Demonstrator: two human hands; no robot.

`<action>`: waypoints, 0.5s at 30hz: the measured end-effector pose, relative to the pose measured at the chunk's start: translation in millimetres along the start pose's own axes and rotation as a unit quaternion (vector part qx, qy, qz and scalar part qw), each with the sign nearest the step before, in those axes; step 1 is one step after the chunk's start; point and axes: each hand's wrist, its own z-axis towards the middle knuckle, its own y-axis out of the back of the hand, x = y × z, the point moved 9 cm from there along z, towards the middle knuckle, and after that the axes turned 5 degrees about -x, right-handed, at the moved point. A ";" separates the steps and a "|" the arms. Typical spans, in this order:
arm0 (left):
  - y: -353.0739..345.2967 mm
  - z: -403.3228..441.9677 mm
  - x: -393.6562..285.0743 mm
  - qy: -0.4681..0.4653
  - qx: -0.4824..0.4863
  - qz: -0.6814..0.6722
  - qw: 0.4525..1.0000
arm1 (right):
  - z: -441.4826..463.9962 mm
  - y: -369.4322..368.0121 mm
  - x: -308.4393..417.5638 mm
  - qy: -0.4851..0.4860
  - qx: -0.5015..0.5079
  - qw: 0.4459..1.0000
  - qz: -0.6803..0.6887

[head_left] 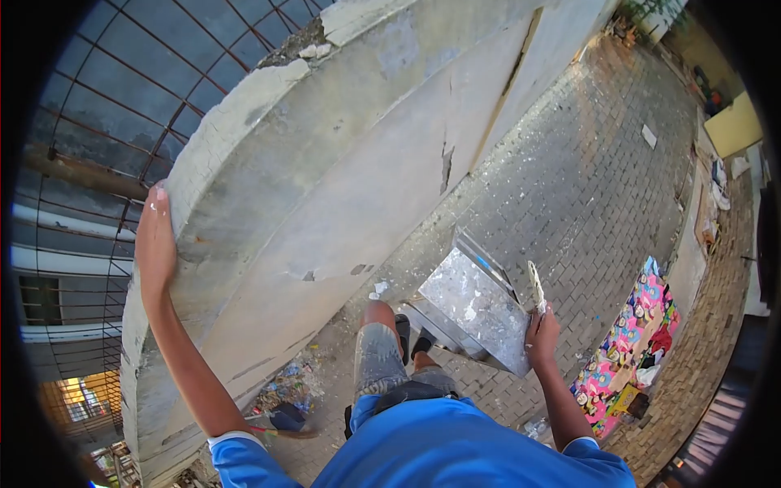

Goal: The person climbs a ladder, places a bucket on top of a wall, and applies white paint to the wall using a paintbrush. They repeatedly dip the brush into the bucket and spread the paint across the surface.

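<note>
Left hand (157, 248) could lose support if the chipped wall (325, 215) crumbles under load; arm stretched out, fingers straight and together, laid flat on its edge, not clamped. Splattered metal box (472, 297) stands near the wall's foot. White-crusted tool (535, 285) could drop onto the pavers (569, 195) if the grip slackens; right hand (543, 336) has fingers closed round it, arm reaching low by the box's corner, can't tell if it's touching metal.
</note>
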 end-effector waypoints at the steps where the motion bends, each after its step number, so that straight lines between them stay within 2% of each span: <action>1: 1.0 -0.7 -1.8 0.004 0.002 0.004 1.000 | 0.2 0.2 -0.9 0.009 -0.004 1.000 -0.009; 3: -0.1 -0.2 2.0 0.014 0.003 0.010 1.000 | 0.1 1.2 1.6 0.028 -0.010 0.999 -0.026; 6: 0.0 -3.4 2.0 0.042 -0.002 0.001 0.999 | -0.2 5.4 2.3 -0.021 0.011 1.000 0.003; 9: -1.7 -0.8 -0.6 0.025 -0.007 -0.004 1.000 | 4.4 -0.5 0.5 -0.048 0.056 0.997 -0.027; 12: 2.7 0.2 -2.7 0.010 -0.020 0.001 1.000 | 33.4 -17.9 71.6 0.051 0.067 0.996 0.036; 13: 0.8 -2.1 -3.0 0.002 -0.016 0.001 1.000 | 36.9 -20.9 106.2 0.123 0.040 0.989 0.074; 15: 0.6 -3.0 -2.2 0.011 -0.026 -0.003 1.000 | 55.8 -45.0 148.5 0.145 0.017 0.984 0.099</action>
